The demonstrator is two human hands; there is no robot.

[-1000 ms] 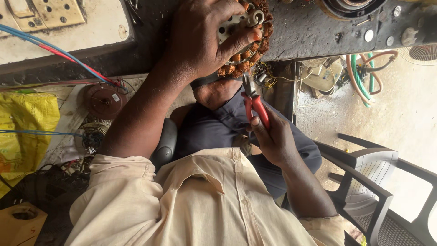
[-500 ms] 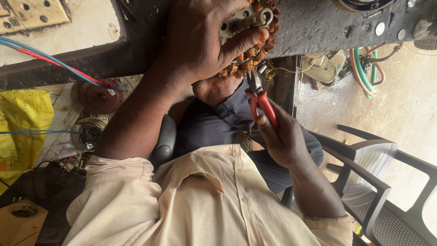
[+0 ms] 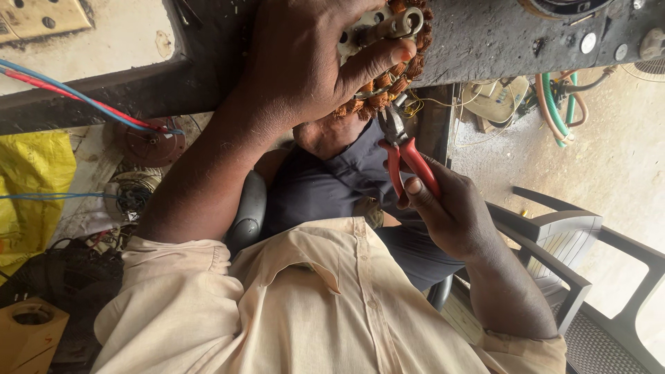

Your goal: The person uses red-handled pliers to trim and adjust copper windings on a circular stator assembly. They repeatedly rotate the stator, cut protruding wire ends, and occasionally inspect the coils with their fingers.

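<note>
Concrete floor [image 3: 609, 159], pale and dusty, fills the right of the frame, and a dark, scuffed workbench [image 3: 485, 34] runs along the top. At lower right stands a grey plastic chair [image 3: 568, 242] with ribbed slats. Your cream shirt [image 3: 291, 312] covers the lower middle, its cloth soft and creased. Since half a second ago the view has drawn closer, and your right hand has lifted the pliers a little nearer the coil. Your left hand [image 3: 312, 62] wraps around a round copper-wound stator [image 3: 388, 76] at top centre, pressing it to the bench edge. Your right hand [image 3: 450, 208] is closed on the red-handled pliers [image 3: 405, 156], whose steel nose touches the windings.
</note>
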